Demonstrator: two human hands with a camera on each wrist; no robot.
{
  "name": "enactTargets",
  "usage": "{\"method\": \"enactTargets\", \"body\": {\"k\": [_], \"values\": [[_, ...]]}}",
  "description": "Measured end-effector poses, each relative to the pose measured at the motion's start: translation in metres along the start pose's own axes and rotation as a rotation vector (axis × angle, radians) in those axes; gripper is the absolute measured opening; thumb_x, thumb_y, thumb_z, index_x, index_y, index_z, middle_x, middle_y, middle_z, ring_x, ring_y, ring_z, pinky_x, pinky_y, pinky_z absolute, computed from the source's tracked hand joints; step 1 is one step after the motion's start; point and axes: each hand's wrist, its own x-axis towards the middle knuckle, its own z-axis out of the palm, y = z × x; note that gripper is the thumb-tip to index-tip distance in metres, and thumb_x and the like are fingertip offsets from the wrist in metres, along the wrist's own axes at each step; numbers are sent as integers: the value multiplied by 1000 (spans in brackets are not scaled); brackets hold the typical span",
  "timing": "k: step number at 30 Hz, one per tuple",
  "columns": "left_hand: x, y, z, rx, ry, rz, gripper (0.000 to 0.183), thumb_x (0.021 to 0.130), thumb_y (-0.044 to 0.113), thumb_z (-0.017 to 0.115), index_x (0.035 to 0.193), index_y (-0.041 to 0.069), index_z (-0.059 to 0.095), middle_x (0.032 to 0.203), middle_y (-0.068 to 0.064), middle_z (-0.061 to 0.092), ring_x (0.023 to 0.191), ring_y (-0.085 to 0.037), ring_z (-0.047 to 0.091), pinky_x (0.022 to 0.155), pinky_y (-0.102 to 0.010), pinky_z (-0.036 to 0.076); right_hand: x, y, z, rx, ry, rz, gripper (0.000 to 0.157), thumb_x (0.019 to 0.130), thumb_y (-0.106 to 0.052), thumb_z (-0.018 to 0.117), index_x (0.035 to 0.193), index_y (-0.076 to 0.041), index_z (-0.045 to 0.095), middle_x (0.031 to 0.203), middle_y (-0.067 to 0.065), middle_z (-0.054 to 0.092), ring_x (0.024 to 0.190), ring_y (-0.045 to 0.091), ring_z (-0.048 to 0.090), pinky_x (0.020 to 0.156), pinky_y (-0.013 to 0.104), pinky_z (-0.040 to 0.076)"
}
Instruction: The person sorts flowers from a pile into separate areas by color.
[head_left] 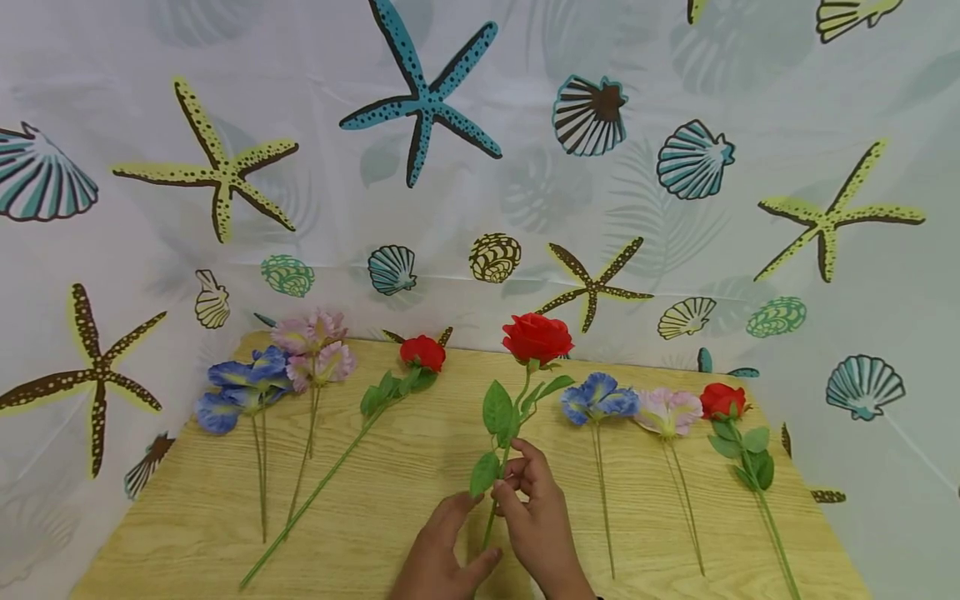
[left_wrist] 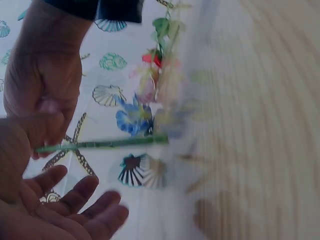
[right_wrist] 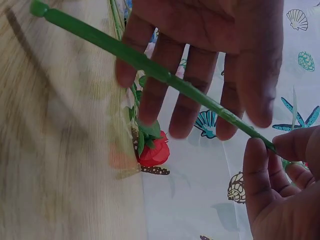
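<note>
A red artificial rose with green leaves stands upright above the middle of the table. My right hand pinches its stem below the leaves, between thumb and fingers. The lower stem reaches down past the pinch in the right wrist view. My left hand is beside the stem on the left, its fingers parted and not wrapped round it. In the left wrist view the left-hand fingers spread loosely below the stem.
On the wooden table, blue flowers, pink flowers and a red rose lie to the left. At the right lie a blue flower, a pink flower and another rose. A shell-patterned cloth hangs behind.
</note>
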Motion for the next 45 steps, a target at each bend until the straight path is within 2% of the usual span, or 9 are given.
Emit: {"method": "enactTargets", "body": {"k": [4, 8, 11, 15, 20, 25, 32, 39, 45], "values": [[1, -7, -6, 196, 55, 60, 61, 90, 42, 64, 138, 8, 46, 144, -18, 33, 128, -47, 25, 88, -68, 34, 4, 19, 0, -16, 15, 10, 48, 94, 3, 52, 137, -15, 38, 100, 8, 53, 80, 23, 61, 64, 34, 54], [3, -11, -13, 430, 94, 47, 68, 87, 58, 58, 141, 17, 45, 149, -17, 24, 133, -46, 13, 90, -73, 26, 7, 25, -2, -43, 29, -21, 49, 94, 0, 53, 137, -18, 38, 99, 7, 53, 77, 19, 61, 61, 33, 54], [3, -14, -20, 591, 62, 10, 74, 84, 65, 55, 144, 24, 40, 152, -15, 18, 135, -45, 4, 91, -74, 22, 9, 28, -5, -75, 35, -37, 49, 94, 0, 54, 137, -18, 39, 99, 6, 54, 77, 19, 61, 59, 31, 54], [6, -21, -32, 728, 16, 0, 79, 81, 69, 57, 144, 26, 38, 153, -16, 14, 134, -47, -2, 91, -75, 20, 12, 29, -11, -116, 38, -48, 48, 94, 0, 54, 137, -16, 40, 98, 6, 54, 77, 23, 61, 58, 30, 53], [12, -34, -48, 794, 31, 14, 81, 79, 70, 57, 144, 25, 38, 152, -17, 14, 134, -48, -1, 91, -74, 20, 16, 32, -24, -173, 52, -25, 47, 94, -2, 55, 137, -15, 41, 97, 7, 54, 75, 25, 60, 55, 29, 50], [17, -47, -68, 833, 70, 10, 82, 78, 69, 59, 144, 24, 39, 152, -18, 15, 133, -49, 3, 91, -74, 21, 19, 40, -39, -269, 68, 29, 47, 93, -3, 56, 136, -16, 42, 96, 5, 55, 72, 17, 58, 52, 30, 48], [16, -65, -97, 849, 113, -24, 82, 79, 65, 62, 144, 21, 38, 151, -20, 17, 134, -48, 1, 90, -75, 19, 17, 50, -76, -409, 76, 133, 46, 93, -4, 54, 137, -13, 42, 95, 5, 56, 73, 15, 57, 50, 32, 44], [16, -77, -122, 874, 154, -59, 82, 79, 65, 62, 143, 18, 40, 150, -22, 16, 133, -49, 1, 90, -76, 16, 16, 59, -134, -559, 92, 221, 47, 93, -7, 53, 138, -7, 38, 100, 11, 59, 79, 21, 62, 52, 32, 45], [19, -77, -126, 853, 137, -84, 83, 79, 65, 61, 144, 18, 39, 151, -22, 14, 133, -50, 0, 91, -75, 14, 20, 73, -207, -724, 108, 215, 48, 93, -6, 46, 139, 3, 33, 101, 20, 60, 74, 25, 62, 47, 33, 43]]}}
